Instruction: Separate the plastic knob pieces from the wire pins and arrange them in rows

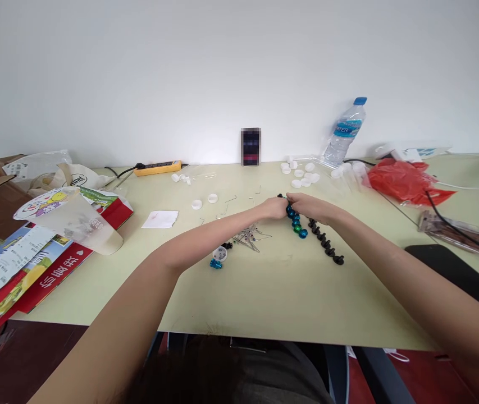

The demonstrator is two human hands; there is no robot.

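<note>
My left hand [276, 208] and my right hand [306, 205] meet over the middle of the table, both with fingers closed. Whatever they pinch is hidden or too small to make out. Just below them runs a row of small shiny blue pieces [295, 222], one of them green. Under my right forearm lies a slanting row of small black knob-like pieces [327, 246]. Left of the rows, a loose pile of thin metal pins [251, 238] is spread out. Beside it sit a small white cap [219, 254] with tiny bits inside and a few blue pieces [215, 264].
White caps [305, 182] lie near a leaning water bottle [346, 132]. A phone [251, 147] stands against the wall. A plastic cup [71, 220] rests on boxes at left; a yellow power strip [157, 168], red bag [405, 180] and black object [454, 275] lie around.
</note>
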